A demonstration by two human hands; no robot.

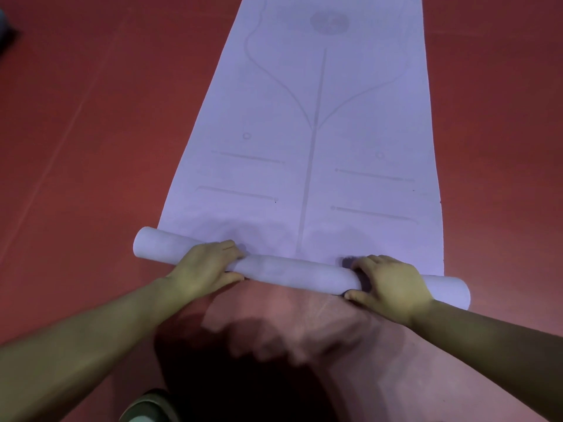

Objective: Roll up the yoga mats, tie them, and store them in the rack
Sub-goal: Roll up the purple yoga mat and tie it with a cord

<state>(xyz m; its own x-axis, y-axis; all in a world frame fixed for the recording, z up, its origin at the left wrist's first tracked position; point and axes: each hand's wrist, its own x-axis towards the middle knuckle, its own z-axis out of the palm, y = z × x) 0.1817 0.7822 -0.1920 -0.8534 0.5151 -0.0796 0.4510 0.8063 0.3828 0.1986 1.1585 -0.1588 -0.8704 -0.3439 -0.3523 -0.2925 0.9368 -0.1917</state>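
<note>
A pale lilac yoga mat (pixel 320 123) with faint grey alignment lines lies flat on the red floor, stretching away from me. Its near end is wound into a thin roll (pixel 292 271) that runs across the view. My left hand (pixel 204 266) grips the roll left of its middle, fingers curled over the top and thumb on the near side. My right hand (pixel 387 281) grips it right of the middle in the same way. Both ends of the roll stick out past my hands.
The red floor (pixel 91 147) surrounds the mat on both sides. A dark object (pixel 6 35) sits at the far left edge. A grey-green shoe (pixel 146 406) shows at the bottom, beside my shadow.
</note>
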